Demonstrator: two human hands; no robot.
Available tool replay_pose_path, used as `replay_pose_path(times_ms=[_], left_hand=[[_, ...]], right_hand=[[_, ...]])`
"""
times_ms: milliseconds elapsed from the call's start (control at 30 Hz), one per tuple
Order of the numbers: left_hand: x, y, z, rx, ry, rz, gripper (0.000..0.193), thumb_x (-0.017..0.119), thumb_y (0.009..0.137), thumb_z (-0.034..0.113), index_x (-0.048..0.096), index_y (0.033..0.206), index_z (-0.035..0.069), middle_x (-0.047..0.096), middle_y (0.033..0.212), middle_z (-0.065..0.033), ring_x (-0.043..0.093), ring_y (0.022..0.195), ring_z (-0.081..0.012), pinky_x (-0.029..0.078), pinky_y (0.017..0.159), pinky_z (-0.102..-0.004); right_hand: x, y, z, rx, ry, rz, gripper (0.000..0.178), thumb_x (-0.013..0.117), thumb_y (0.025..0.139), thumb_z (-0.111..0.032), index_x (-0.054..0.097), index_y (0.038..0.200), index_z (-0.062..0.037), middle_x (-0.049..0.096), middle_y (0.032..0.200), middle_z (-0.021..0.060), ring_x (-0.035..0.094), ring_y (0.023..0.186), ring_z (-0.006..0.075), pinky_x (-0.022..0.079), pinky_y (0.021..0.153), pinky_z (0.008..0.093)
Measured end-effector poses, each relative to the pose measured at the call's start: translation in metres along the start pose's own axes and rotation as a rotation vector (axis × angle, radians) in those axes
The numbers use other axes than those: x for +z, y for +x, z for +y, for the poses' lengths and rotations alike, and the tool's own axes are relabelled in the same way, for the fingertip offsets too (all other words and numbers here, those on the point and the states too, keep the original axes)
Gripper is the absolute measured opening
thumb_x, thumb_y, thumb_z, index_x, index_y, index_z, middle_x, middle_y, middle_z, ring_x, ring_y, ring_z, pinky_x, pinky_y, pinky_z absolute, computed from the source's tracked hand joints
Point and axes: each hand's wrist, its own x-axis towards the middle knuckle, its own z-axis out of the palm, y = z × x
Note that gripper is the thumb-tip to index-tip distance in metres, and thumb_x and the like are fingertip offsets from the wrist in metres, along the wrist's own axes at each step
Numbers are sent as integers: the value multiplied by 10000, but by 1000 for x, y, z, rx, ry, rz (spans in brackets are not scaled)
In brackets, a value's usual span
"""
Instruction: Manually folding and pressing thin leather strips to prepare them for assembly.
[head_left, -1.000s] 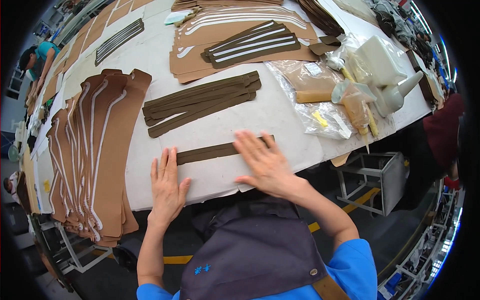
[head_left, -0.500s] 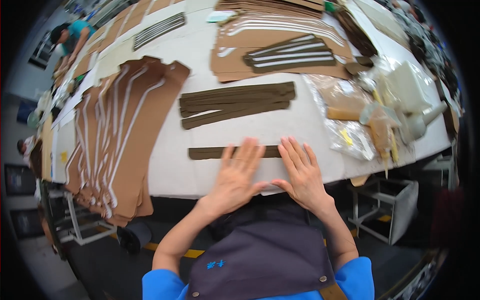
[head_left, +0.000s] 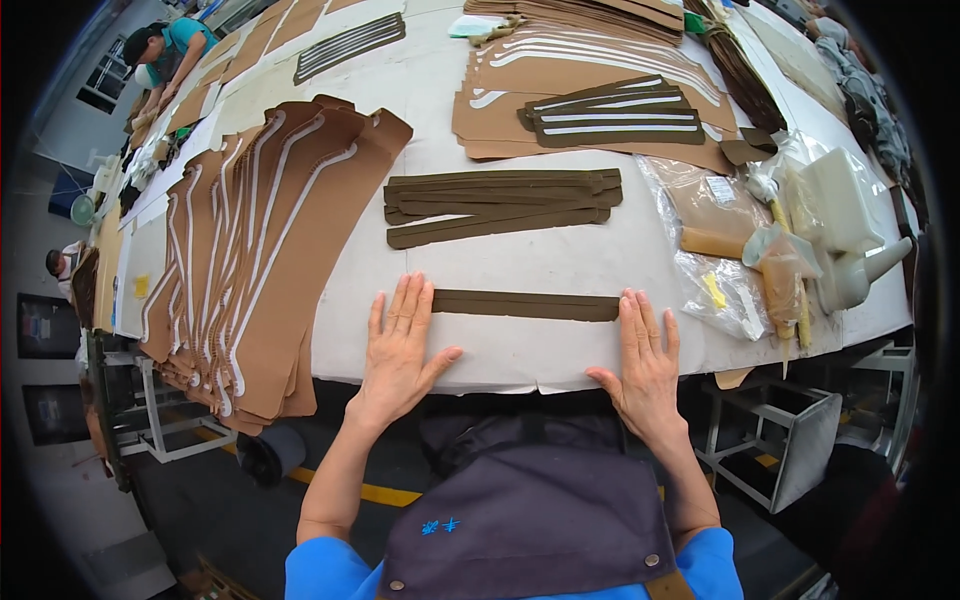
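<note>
Near the worktop's front edge, the left hand and right hand lie flat, apart, at one already straight strip's ends, the pile beyond seeming unsorted.

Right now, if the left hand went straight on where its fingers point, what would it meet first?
The left hand would probably meet the dark strip pile first, near its left end, though the hand's height above the table is unclear.
</note>
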Motion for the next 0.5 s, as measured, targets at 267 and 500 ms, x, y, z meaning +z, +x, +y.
replay_pose_path(times_ms=[267,500], left_hand=[[-8,51,13,46,-284,252,498,821,854,222,647,1280,28,620,1318,-163,547,1277,-339,387,1126,-457],[-22,77,5,155,-365,-53,278,822,816,154,623,989,64,625,1047,-88,575,1045,-289,444,937,-406]], right_hand=[[-2,28,-2,-55,147,264,488,778,900,-187,624,1327,-9,599,1417,153,522,1374,346,327,1172,542],[8,72,-20,-266,284,246,376,746,869,-67,661,1231,-10,655,1214,112,594,1225,314,404,1083,484]])
